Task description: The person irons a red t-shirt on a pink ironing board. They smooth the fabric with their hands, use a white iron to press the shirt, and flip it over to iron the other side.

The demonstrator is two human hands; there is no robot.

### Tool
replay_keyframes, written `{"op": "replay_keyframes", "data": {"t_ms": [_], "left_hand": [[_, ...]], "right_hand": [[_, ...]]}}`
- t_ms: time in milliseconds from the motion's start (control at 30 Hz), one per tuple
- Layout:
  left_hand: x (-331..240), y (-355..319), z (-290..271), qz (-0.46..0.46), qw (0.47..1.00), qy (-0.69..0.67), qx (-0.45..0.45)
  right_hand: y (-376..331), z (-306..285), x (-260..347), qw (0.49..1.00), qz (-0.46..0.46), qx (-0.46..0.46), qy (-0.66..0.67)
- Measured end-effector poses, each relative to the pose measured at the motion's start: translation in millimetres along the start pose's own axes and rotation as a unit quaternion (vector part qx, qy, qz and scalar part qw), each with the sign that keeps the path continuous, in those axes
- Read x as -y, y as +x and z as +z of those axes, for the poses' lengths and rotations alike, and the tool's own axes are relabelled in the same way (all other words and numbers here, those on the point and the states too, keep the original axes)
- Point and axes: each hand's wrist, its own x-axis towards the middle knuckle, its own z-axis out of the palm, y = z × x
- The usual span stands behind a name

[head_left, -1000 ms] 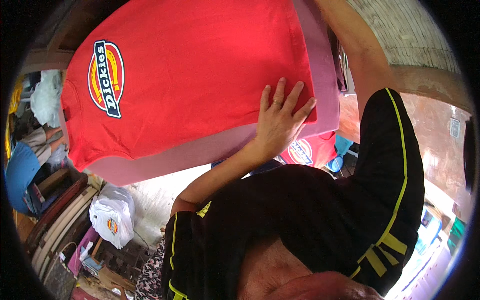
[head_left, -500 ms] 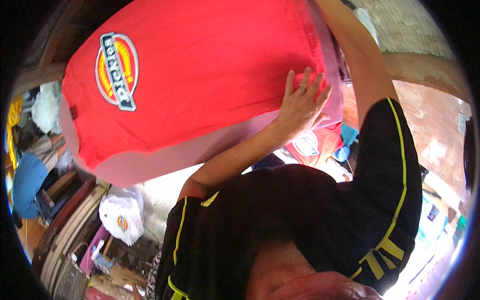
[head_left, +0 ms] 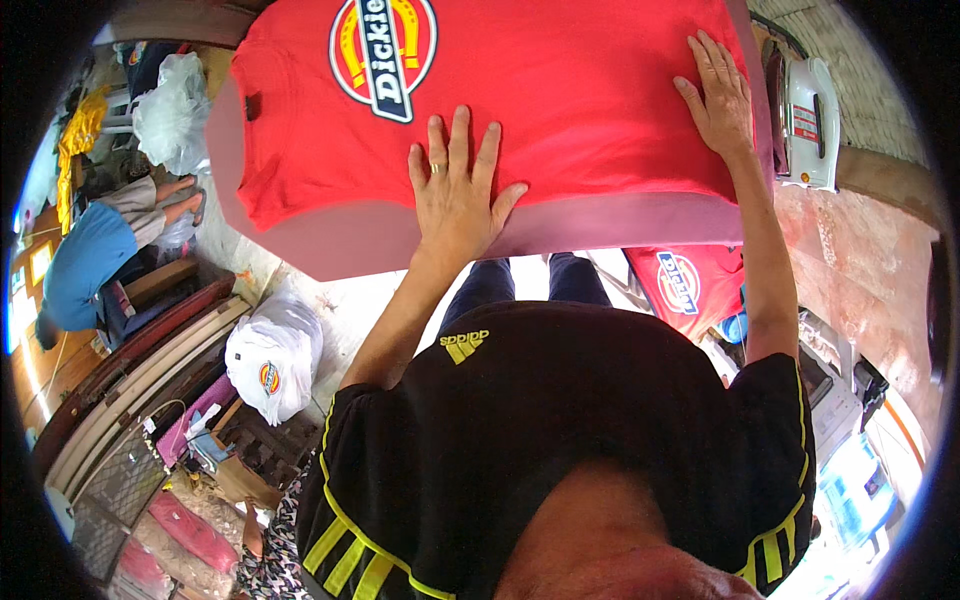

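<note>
A red T-shirt point(head_left: 590, 110) lies spread over a board with a mauve cover point(head_left: 340, 240). It bears a large round printed emblem point(head_left: 384, 50) in white, yellow and dark blue. My left hand point(head_left: 460, 190) rests flat near the shirt's lower edge, fingers apart, with a ring on one finger. Toward the board's right end, my right hand point(head_left: 722, 100) is laid on the red cloth with its fingers stretched out. Neither hand holds anything. A white iron point(head_left: 808, 125) stands just beyond the right end of the board, close to my right hand.
Another red shirt point(head_left: 690, 285) with the same emblem is below the board at right. At left are a white bundle point(head_left: 275, 355), a clear plastic bag point(head_left: 172, 115) and long stacked rails point(head_left: 150, 370). A person in a blue top point(head_left: 95, 255) bends down at far left.
My left hand has moved left across the shirt from its right end. My right hand, out of view before, now lies on the cloth. The iron has come into view as the view shifted.
</note>
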Motion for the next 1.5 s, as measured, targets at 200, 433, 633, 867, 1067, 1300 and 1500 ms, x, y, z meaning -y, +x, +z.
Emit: {"op": "replay_keyframes", "data": {"t_ms": [200, 433, 633, 867, 1067, 1300, 1500], "left_hand": [[55, -41, -26, 0.011, 1.000, -0.003, 0.011], [61, -55, -41, 0.021, 0.998, 0.055, 0.030], [48, 19, -5, 0.184, 0.981, -0.066, -0.008], [23, 86, 12, 0.176, 0.980, 0.075, 0.052], [22, 129, 32, 0.164, 0.979, 0.115, 0.031], [38, 144, 36, 0.121, 0.983, 0.136, 0.005], [64, 142, 59, 0.088, 0.988, 0.122, -0.031]], "right_hand": [[-11, 6, -18, 1.000, -0.010, 0.004, -0.018], [-7, 16, 11, 0.996, 0.068, -0.028, -0.053], [-40, -6, 111, 0.980, 0.183, 0.014, 0.072], [-120, -51, 137, 0.959, 0.269, 0.026, 0.086], [-161, -42, 134, 0.963, 0.261, -0.041, 0.057], [-163, -52, 129, 0.963, 0.251, -0.073, 0.069], [-134, -62, 102, 0.944, 0.313, -0.009, 0.107]]}}
